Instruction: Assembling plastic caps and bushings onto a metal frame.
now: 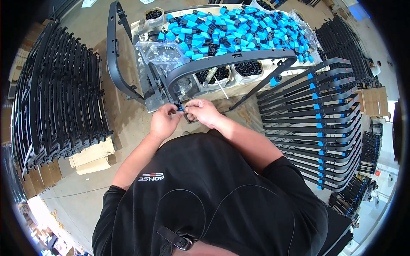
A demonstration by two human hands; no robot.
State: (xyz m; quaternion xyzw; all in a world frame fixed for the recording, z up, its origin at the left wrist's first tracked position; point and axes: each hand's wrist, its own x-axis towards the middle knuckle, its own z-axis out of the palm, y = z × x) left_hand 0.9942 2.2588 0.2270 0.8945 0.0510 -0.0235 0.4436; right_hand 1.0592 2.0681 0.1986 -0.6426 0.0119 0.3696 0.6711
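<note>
A black curved metal frame lies across the near side of the table, one end reaching down to my hands. At that end, a small blue plastic piece shows between my fingertips. My left hand pinches at the piece from the left, its fingers closed. On the right, my right hand has thumb and fingers pressed together at the frame end; anything inside that pinch is hidden. Another black curved frame stands left of the table.
Blue and black plastic parts are heaped on the table, beside a clear plastic bag. Bins of small black hardware sit at its near edge. Stacked black frames rise at left; frames with blue pieces stand at right.
</note>
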